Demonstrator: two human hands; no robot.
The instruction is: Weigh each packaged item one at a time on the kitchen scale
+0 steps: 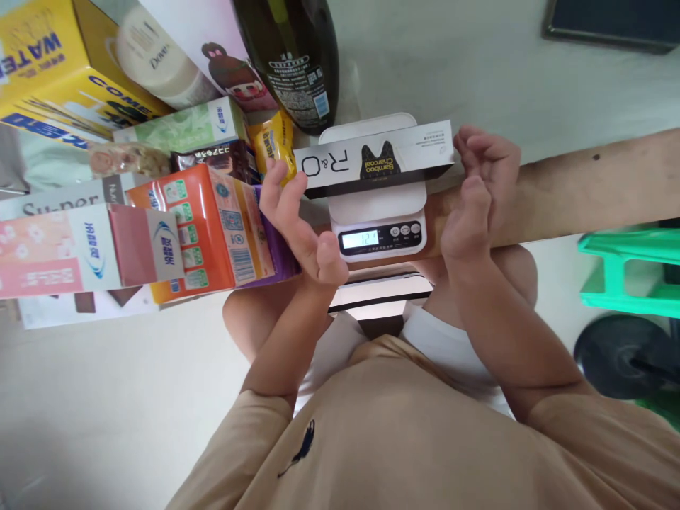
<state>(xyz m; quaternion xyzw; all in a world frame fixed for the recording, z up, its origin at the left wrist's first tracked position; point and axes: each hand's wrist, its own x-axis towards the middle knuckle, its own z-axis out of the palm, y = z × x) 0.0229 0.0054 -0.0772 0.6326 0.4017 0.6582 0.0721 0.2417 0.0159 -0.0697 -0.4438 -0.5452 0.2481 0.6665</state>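
A long white and black toothpaste box (340, 164), marked Bamboo Charcoal, lies across the plate of a white digital kitchen scale (378, 205). The scale's lit display appears to read 121. My left hand (302, 223) is just off the box's left end, fingers apart and curved, with nothing held. Beyond the box's right end, my right hand (481, 191) has its fingers loosely bent and apart from the thumb, also holding nothing. Both hands look clear of the box, though the right fingertips are very close to its end.
On the left crowd an orange box (183, 230), a pink box (143, 248), a yellow carton (69, 71) and a white Dove container (159, 57). A dark bottle (297, 64) stands behind the scale. A black flat object (610, 25) lies far right; a green stool (632, 273) stands below.
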